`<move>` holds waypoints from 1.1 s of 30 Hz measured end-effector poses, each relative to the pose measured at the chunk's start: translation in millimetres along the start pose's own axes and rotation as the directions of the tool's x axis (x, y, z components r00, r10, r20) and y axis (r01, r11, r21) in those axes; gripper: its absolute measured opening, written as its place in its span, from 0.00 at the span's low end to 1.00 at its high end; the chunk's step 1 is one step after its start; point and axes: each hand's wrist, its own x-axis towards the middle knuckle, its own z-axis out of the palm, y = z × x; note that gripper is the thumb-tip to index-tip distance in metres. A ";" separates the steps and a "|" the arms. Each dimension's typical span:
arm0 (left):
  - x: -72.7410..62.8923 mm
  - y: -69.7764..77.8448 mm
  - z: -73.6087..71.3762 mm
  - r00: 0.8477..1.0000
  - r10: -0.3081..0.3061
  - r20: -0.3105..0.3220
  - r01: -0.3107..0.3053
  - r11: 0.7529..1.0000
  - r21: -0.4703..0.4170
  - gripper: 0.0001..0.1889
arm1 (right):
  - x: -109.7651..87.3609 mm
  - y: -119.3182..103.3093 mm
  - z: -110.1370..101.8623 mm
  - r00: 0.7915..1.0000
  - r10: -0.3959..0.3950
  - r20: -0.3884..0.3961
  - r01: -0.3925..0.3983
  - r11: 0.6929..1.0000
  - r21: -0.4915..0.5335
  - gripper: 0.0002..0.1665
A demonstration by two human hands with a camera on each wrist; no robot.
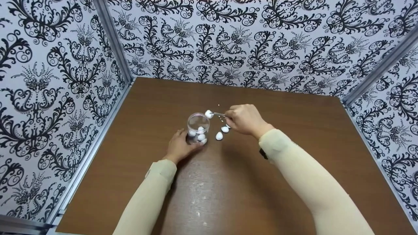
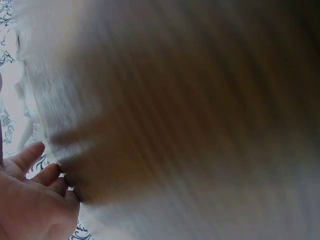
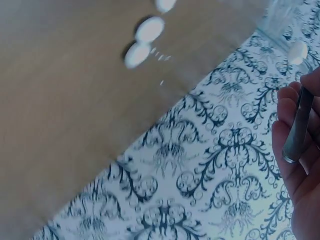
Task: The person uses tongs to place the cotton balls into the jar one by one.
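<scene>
My left hand (image 1: 180,147) holds a clear round jar (image 1: 198,122) low on its side, the thumb across its front. Several small white egg-shaped pieces (image 1: 201,137) lie inside the jar. With my right hand (image 1: 245,119) I grip the handle of a slim metal utensil (image 3: 298,127); whether it is a spoon or a fork cannot be told. One white egg-shaped piece (image 1: 209,114) is at its tip, beside the jar's rim. In the left wrist view, the fingers of my left hand (image 2: 37,205) show at the lower left, and the jar is hard to make out.
More white egg-shaped pieces (image 1: 219,135) lie in a row on the brown table (image 1: 294,156), right of the jar. Tiny white crumbs (image 3: 161,57) are scattered near them. Patterned black-and-white walls (image 1: 228,49) with metal posts (image 1: 112,39) stand around the table.
</scene>
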 end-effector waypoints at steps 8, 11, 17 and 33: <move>0.4 1.1 -2.1 1.000 -0.008 -0.010 0.008 1.000 0.006 0.51 | 5.9 -11.8 9.5 0.999 -0.033 0.016 0.033 0.999 0.003 0.06; -0.4 2.5 -2.9 1.000 -0.015 -0.013 0.015 1.000 0.001 0.50 | 5.2 -13.4 12.0 0.999 -0.042 0.025 0.041 0.999 0.006 0.06; -2.3 4.7 -3.8 1.000 -0.018 -0.018 0.018 1.000 0.001 0.50 | 1.7 -14.3 17.2 0.998 -0.045 0.048 0.045 0.999 0.011 0.06; -3.0 7.0 -5.5 0.999 -0.046 0.030 0.045 0.999 0.014 0.51 | 2.3 -14.7 15.1 0.997 -0.057 0.053 0.056 0.998 0.022 0.05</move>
